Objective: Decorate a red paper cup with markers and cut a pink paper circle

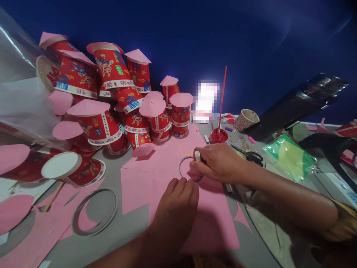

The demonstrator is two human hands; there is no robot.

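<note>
My left hand (174,208) lies on a pink paper sheet (212,219), its fingertips pressing the near edge of a small metal ring (182,165) that rests on the sheet. My right hand (220,163) is closed round a white pen or marker (197,155), with its tip against the ring's far side. The ring's right part is hidden under my right hand.
A heap of red paper cups with pink cone lids (111,100) fills the back left. A larger metal ring (96,212) lies at the left. Scissors (251,155), a red cone with a stick (219,134), a tipped cup (245,120) and a green packet (290,156) sit at the right.
</note>
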